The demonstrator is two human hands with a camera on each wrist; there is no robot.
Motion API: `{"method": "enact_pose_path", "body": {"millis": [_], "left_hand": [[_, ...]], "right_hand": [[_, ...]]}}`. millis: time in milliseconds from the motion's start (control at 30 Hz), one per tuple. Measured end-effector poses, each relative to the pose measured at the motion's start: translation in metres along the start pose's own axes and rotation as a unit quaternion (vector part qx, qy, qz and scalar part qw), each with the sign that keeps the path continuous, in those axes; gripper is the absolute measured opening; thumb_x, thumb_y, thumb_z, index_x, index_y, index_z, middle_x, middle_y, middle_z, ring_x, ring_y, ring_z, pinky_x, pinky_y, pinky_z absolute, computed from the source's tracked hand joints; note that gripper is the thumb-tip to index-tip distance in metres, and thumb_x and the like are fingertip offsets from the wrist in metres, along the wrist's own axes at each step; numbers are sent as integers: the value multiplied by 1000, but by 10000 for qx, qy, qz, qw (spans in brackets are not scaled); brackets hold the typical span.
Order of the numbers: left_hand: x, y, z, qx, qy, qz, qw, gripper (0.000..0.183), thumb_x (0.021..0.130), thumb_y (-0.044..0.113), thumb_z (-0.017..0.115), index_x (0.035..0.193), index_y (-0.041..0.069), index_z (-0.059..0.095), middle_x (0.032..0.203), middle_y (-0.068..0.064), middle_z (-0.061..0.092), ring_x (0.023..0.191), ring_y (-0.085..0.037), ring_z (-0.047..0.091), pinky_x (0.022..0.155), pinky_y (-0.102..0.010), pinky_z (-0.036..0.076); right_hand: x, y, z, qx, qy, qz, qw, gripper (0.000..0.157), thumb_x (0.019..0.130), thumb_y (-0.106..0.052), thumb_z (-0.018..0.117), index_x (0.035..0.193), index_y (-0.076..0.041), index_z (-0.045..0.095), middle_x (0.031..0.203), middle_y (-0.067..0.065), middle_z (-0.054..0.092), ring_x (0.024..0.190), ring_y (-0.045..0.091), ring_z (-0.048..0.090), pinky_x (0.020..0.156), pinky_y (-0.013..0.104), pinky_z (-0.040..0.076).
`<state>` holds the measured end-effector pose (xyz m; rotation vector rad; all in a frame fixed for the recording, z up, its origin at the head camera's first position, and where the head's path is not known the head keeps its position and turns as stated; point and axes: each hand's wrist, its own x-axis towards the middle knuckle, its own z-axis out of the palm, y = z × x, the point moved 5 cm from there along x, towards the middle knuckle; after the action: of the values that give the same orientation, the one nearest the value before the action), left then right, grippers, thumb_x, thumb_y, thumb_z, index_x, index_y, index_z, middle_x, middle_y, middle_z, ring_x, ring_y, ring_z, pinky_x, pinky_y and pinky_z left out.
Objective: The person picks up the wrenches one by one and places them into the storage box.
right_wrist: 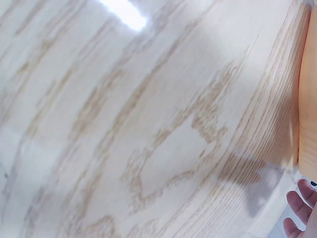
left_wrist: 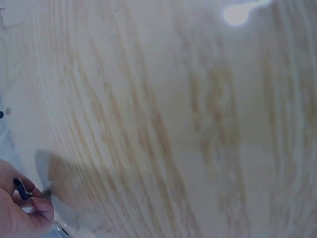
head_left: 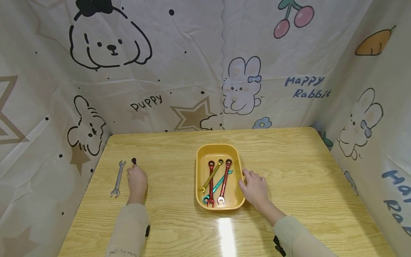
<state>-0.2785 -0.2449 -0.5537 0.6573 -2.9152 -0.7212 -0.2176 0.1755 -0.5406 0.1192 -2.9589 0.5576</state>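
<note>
My left hand [head_left: 137, 180] pinches a dark purple wrench [head_left: 133, 161]; only its ring end shows past the fingers in the head view. In the left wrist view its dark shaft [left_wrist: 21, 188] sticks out between thumb and fingers. A silver open-end wrench [head_left: 118, 179] lies just left of that hand. My right hand [head_left: 255, 187] rests by the right rim of a yellow tray [head_left: 219, 147], fingers loosely bent at its edge. Inside the tray lie two red wrenches [head_left: 211, 182] [head_left: 225, 180], a gold wrench [head_left: 212, 175] and a teal wrench [head_left: 219, 185], partly overlapping.
The wood-grain table [head_left: 173, 171] stretches between the left hand and the tray. Printed cloth [head_left: 189, 64] with cartoon animals hangs behind the table and along both sides. A bright light reflection [head_left: 226, 235] falls on the tabletop in front of the tray.
</note>
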Motion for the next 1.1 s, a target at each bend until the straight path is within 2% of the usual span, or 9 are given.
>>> {"method": "enact_pose_path", "body": {"millis": [100,333,1100], "left_hand": [[-2,1,1,-134,64,67,9999,37,92,1,34,120,-23,37,104,-43,42,87,-53,53,69,-51,50],[-3,4,5,69,163,362,9992,37,94,0,32,122,-23,36,101,-42,44,83,-52,55,65,-49,51],[-12,25,7,-268,445,773,9956,42,91,-1,36,129,-18,35,98,-39,46,78,-49,56,63,-48,51]], "right_hand": [[0,0,0,19,20,-6,10000,36,89,-30,50,118,-10,52,105,12,59,98,31,55,85,52,37],[0,1,1,32,62,-61,10000,31,87,-29,50,113,-11,52,101,11,59,94,30,55,83,51,38],[-1,2,0,47,71,-72,9999,32,88,-29,48,114,-11,52,102,12,59,95,30,55,83,51,38]]}}
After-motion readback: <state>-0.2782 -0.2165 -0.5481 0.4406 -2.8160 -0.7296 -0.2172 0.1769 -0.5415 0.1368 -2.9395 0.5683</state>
